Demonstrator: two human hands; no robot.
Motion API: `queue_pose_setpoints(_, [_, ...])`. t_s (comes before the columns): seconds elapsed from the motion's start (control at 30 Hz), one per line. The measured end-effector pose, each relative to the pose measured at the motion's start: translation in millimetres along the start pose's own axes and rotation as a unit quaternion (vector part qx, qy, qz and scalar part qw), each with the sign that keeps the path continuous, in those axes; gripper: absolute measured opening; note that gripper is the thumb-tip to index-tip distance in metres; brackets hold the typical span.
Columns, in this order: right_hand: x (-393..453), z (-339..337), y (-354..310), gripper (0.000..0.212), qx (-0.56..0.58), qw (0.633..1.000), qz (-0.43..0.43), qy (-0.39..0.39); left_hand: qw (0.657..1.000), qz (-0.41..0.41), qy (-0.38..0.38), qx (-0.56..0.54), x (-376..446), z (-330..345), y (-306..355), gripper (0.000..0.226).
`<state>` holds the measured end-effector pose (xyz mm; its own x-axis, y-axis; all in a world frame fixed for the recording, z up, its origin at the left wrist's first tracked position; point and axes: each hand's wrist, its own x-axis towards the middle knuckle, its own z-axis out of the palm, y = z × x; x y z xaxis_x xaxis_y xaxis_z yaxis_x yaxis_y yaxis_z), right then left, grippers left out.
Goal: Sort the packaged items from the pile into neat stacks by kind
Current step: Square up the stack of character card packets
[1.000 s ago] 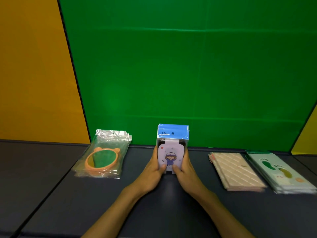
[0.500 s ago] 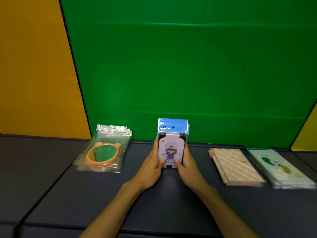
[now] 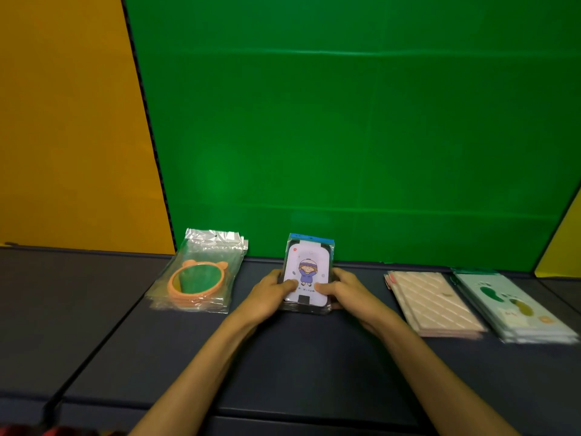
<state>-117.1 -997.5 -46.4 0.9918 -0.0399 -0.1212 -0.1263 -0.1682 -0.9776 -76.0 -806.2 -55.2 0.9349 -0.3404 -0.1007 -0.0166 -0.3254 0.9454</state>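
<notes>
A green backdrop [image 3: 345, 136] fills the wall, with a yellow panel [image 3: 63, 121] to its left. Below runs a dark padded table [image 3: 298, 366].

Four groups of packets sit in a row along the table's far edge, well apart from one another, which suggests the sorting is nearly done. At far right is a stack of pale green packets [image 3: 509, 306] printed with dark green shapes. Just left of it lies a stack of cream packets [image 3: 434, 302] with a diagonal quilted pattern. At far left is a stack of clear bags [image 3: 201, 272], the top one showing a round orange-rimmed mirror with small ears.

In the middle lies the card stack [image 3: 308, 275], flat or nearly flat on the table. The left hand [image 3: 270, 294] and right hand [image 3: 349, 292] clasp its two long sides, thumbs laid over the top face, probably to square the edges. The top packet is white with rounded corners, a blue strip across its far end, and a cartoon child in blue with arms raised.
</notes>
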Motion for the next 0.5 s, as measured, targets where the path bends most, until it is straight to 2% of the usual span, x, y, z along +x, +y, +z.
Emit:
queue_pose_setpoints(0.13, [5, 3, 5, 0.037, -0.017, 1.000, 0.022, 0.005, 1.000, -0.017, 0.002, -0.009, 2, 1, -5, 0.047])
queue_pose_setpoints(0.37, [4, 5, 0, 0.023, -0.037, 0.998, 0.048, 0.016, 0.995, -0.035, 0.023, 0.090, 18, -2, -5, 0.080])
queue_pose_setpoints(0.5, [5, 5, 1, 0.022, -0.046, 0.998, 0.051, 0.016, 0.994, -0.050, 0.013, 0.093, 19, -3, -7, 0.080])
